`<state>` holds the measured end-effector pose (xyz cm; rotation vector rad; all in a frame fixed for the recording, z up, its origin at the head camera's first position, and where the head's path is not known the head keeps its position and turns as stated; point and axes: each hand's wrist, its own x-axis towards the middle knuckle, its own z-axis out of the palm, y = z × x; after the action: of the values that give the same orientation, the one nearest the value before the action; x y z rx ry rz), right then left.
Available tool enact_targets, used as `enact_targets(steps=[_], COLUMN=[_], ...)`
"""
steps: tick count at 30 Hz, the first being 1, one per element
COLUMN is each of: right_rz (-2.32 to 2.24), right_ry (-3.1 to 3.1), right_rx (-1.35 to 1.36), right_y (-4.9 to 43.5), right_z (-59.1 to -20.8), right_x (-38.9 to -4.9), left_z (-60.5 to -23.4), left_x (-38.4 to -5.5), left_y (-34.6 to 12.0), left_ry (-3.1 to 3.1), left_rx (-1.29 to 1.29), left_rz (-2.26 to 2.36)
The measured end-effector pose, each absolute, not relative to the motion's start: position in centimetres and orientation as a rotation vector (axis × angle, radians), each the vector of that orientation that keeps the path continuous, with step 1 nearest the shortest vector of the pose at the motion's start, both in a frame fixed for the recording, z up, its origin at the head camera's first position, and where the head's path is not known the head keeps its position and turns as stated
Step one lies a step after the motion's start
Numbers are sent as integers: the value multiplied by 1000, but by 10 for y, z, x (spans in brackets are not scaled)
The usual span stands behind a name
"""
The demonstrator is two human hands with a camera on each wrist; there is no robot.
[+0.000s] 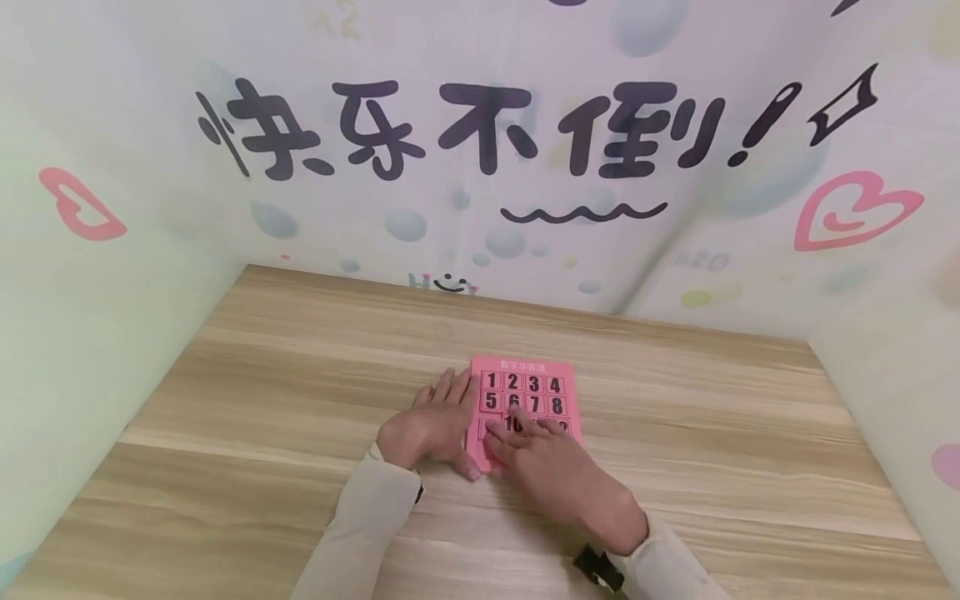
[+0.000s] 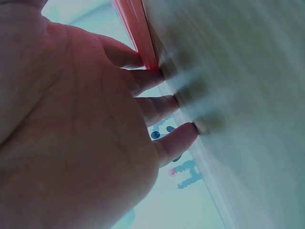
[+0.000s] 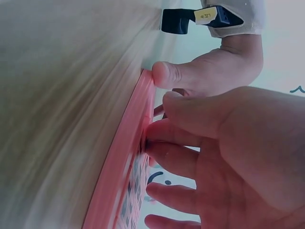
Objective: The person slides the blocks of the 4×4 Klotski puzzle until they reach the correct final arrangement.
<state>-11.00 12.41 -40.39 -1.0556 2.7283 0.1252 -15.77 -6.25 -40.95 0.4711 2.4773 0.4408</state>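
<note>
A pink number slide puzzle (image 1: pixel 525 367) lies flat on the table, its tiles 1 to 8 showing in two ordered rows. Below them a 10 shows partly between the fingers, and the rest of the lower part is largely covered. My left hand (image 1: pixel 435 425) steadies the frame from the left, fingers spread and fairly straight, thumb at the near left corner. In the left wrist view, fingertips (image 2: pixel 169 102) rest on the table beside the pink edge (image 2: pixel 138 33). My right hand (image 1: pixel 551 471) reaches over the near side, its extended fingertips (image 3: pixel 155 145) touching the lower tiles.
The wood-grain table (image 1: pixel 262 375) extends around the puzzle on all sides. A printed white backdrop (image 1: pixel 450 242) with dark lettering rises behind the table and along both sides. A dark strap (image 1: pixel 597 569) sits at the right cuff.
</note>
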Motion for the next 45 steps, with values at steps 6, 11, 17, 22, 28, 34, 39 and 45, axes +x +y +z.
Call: enact_targets(steps=[6,11,17,22,28,34,39,45], right_rz=[80,53,40,10,121,143,121,100], right_ry=[2750,2759,2755,2791,2782,2757,2761,2757], right_rx=[-1057,-1061,-1082,-1066,-1094,-1125,-1115,-1123], right_y=[125,127,134,145,157,157,154,154], right_z=[-405,-405,-405,-403,-398,-394,-394,-396], right_x=[-114,-116,-114,-106,-95,-91,-90,-89], left_z=[-409,-410,-411,-411,-409,-408,-408,-409], left_x=[-158,-158,-158,-158,-158,-159,-159,-158], left_y=[-62,-62,-62,-62,-64,-64,-64,-63], left_ry=[2483,2485,2478,2470,2469,2467,2466,2464], left_rx=[491,501,501,486,482,483,487,484], left_rz=[436,431,444,450,462,465,468,469])
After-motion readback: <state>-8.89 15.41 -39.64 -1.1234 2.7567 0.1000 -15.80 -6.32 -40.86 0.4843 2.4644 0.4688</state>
